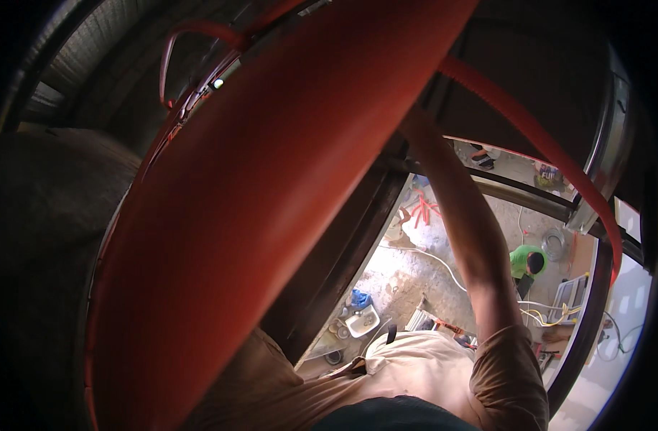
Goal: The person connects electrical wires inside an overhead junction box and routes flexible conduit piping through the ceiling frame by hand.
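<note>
A thick red pipe [271,179] runs diagonally across the view, very close and blurred. My right arm [462,215] stretches upward past its right side. At the wrist, my right hand [417,123] passes into the shade behind the pipe, so its fingers and anything in them are hidden. Near that wrist, a red corrugated conduit [526,122] comes out from behind the pipe and curves down to the right. My left hand and forearm do not show; a tan sleeve is partly visible below the pipe.
Dark metal beams [519,188] frame an opening onto a floor far below. Down there are a person in green [521,261], a wire coil [554,244], a stepladder [571,296], red tubing pieces [424,210] and a white basin [363,321]. A thinner red tube [200,29] bends at upper left.
</note>
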A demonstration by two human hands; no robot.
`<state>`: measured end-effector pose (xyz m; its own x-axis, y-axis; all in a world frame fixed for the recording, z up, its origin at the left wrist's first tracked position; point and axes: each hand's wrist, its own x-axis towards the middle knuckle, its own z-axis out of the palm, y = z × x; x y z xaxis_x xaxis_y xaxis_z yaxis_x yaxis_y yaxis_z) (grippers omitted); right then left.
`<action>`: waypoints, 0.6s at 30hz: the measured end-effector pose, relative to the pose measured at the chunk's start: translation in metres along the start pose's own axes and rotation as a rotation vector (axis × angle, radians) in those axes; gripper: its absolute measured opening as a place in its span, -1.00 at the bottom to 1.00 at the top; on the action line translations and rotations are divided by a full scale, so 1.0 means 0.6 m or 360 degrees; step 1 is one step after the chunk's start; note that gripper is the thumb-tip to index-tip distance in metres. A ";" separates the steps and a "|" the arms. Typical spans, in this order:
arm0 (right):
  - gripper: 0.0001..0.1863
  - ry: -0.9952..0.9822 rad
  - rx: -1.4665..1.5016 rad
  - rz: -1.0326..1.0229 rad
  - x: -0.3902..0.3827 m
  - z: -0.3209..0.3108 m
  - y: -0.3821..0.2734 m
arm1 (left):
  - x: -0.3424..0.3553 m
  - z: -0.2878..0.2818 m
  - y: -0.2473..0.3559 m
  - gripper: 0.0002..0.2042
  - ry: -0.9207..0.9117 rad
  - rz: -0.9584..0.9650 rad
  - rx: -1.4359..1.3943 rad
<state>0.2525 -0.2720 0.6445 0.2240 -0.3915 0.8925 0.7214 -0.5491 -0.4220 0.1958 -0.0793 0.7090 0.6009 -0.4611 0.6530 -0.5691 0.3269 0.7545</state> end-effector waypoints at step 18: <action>-0.82 -0.0132 -0.0611 0.0191 -0.022 -0.083 -0.230 | 0.003 0.003 -0.044 -0.86 -0.0057 0.0133 0.0459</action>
<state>0.1177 -0.2277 0.6829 0.3551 -0.4171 0.8366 0.3938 -0.7449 -0.5385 0.2113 -0.0902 0.6901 0.5279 -0.4726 0.7056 -0.7549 0.1196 0.6449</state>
